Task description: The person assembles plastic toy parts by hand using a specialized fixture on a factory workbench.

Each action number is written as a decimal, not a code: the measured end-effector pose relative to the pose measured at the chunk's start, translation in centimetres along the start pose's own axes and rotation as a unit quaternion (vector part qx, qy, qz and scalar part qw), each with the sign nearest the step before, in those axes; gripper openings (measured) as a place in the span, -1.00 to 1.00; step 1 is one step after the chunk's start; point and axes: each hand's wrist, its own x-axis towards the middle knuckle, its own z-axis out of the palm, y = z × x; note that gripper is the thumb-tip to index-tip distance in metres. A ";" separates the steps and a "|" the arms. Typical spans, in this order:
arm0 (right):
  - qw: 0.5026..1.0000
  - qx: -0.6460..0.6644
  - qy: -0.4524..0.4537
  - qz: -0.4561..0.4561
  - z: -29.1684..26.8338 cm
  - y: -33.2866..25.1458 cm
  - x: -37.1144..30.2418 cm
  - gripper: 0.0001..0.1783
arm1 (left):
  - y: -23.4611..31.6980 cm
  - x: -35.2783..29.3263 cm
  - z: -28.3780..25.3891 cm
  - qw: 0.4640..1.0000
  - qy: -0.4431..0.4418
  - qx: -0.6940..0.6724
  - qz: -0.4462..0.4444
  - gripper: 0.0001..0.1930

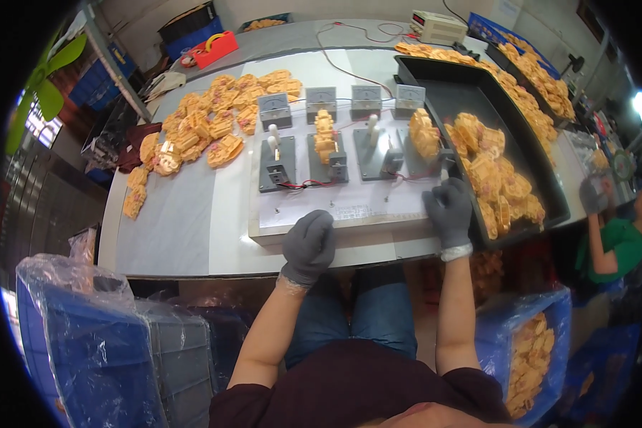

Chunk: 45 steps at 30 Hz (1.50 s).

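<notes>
My left hand (309, 246), in a grey glove, is curled into a fist at the front edge of a white-topped test box (314, 214). My gloved right hand (449, 207) is closed by the box's right front corner, just below a small dark block (446, 158); whatever its fingers may grip is hidden. One yellow-orange plastic part (425, 135) stands upright in the rightmost station. Another yellow-orange part (324, 135) stands in a station left of centre. Two other stations show white-tipped posts (373, 127) with no part on them. Several analog meters (321, 103) line the box's back.
Similar parts are heaped on the table at left (200, 118). A black tray (549, 178) at right holds more. Farther back are a red tape dispenser (215, 51) and a power supply (439, 28). Blue bins (85, 349) flank me below. A co-worker in green (613, 246) is at far right.
</notes>
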 end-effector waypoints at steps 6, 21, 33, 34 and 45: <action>1.000 0.007 0.013 -0.016 0.1 -0.1 -0.1 -0.80 | 0.3 0.0 -0.1 1.000 0.002 -0.001 -0.002 -0.72; 0.997 0.043 0.048 -0.047 0.4 -5.6 -1.3 -0.53 | 0.6 0.0 -0.5 0.940 0.031 -0.223 -0.254 -0.77; 0.958 0.109 -0.229 -0.137 7.5 -13.1 0.2 -0.55 | -0.7 4.0 1.1 0.916 0.075 -0.306 -0.249 -0.75; 0.957 0.105 -0.231 -0.143 7.7 -13.1 0.0 -0.58 | -1.3 3.8 1.6 0.915 0.076 -0.291 -0.268 -0.75; 0.958 0.141 -0.205 -0.145 7.6 -12.5 0.0 -0.80 | -1.8 4.3 1.5 0.870 0.033 -0.348 -0.347 -0.77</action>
